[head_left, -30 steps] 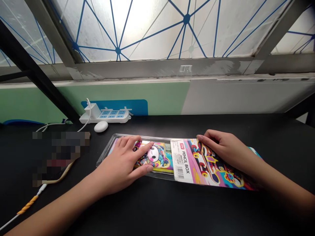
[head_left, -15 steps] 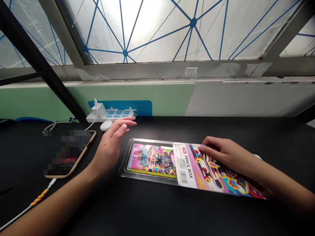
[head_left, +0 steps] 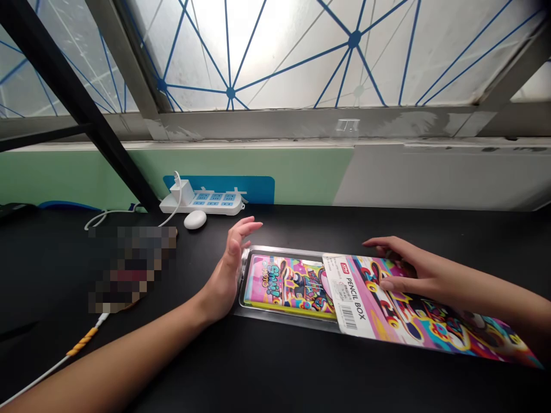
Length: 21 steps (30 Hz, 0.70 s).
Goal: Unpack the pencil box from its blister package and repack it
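Note:
A colourful pencil box (head_left: 288,284) lies in a clear plastic tray (head_left: 286,324), whose right part is inside a printed cardboard sleeve (head_left: 370,304) marked "PENCIL BOX". My left hand (head_left: 228,272) stands on edge at the tray's left end, palm against it or nearly so, fingers apart and holding nothing. On the sleeve rests my right hand (head_left: 408,269), its thumb on the printed face and the other fingers stretched past the far edge. It looks loosely spread rather than closed around the cardboard.
To the left a pixelated phone (head_left: 133,269) lies on the black table (head_left: 275,378), a white cable (head_left: 47,370) attached. A white power strip (head_left: 215,202) with a plugged-in charger stands by the wall, a white rounded object (head_left: 195,219) before it. A black bar (head_left: 116,155) slants at the left.
My left hand has moved right to the tray's end. The tray and sleeve have shifted slightly right. My right hand's fingers have loosened and stretched out. The view has swung slightly left.

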Motion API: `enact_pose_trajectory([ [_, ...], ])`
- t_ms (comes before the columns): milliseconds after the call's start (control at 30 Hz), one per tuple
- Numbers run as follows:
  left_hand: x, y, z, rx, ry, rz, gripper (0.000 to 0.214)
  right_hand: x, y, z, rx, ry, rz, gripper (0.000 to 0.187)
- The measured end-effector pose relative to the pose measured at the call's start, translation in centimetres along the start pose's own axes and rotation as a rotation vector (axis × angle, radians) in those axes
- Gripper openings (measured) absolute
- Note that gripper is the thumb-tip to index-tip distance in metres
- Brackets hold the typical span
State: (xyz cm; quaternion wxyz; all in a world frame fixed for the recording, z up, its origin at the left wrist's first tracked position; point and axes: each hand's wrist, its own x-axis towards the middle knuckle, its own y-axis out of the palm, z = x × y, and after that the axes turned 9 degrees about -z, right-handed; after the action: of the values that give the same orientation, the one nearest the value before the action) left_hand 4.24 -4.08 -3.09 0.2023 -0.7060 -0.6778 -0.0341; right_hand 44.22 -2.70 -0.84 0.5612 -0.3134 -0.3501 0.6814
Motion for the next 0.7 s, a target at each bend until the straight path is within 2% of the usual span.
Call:
enact_pose_trajectory([
  [67,-0.1,-0.2,0.0,0.01,0.012,-0.015,0.07,0.2,0.5,0.1,-0.047,-0.038,-0.03,0.081],
  [167,-0.1,-0.3,0.1,0.048,0.008,-0.017,0.073,0.8,1.5,1.7,-0.114,-0.082,-0.057,0.08],
  [267,-0.1,-0.4,-0.1,0.104,0.014,-0.023,0.078,1.7,2.5,4.6,-0.197,-0.092,-0.005,0.08],
  [400,-0.3,-0.6,-0.3,0.051,0.016,-0.02,0.075,3.2,4.0,9.5,-0.269,-0.091,0.111,0.082],
  [533,-0.4,-0.6,-0.1,-0.087,0.009,-0.041,0.071,4.8,6.1,14.4,-0.273,-0.211,0.143,0.074],
  [633,-0.4,-0.4,-0.1,-0.155,-0.022,-0.045,0.067,5.7,7.5,16.8,-0.275,-0.3,0.178,0.069],
  [700,-0.3,-0.3,-0.2,-0.183,-0.042,-0.072,0.062,6.0,7.9,17.4,-0.275,-0.337,0.18,0.069],
])
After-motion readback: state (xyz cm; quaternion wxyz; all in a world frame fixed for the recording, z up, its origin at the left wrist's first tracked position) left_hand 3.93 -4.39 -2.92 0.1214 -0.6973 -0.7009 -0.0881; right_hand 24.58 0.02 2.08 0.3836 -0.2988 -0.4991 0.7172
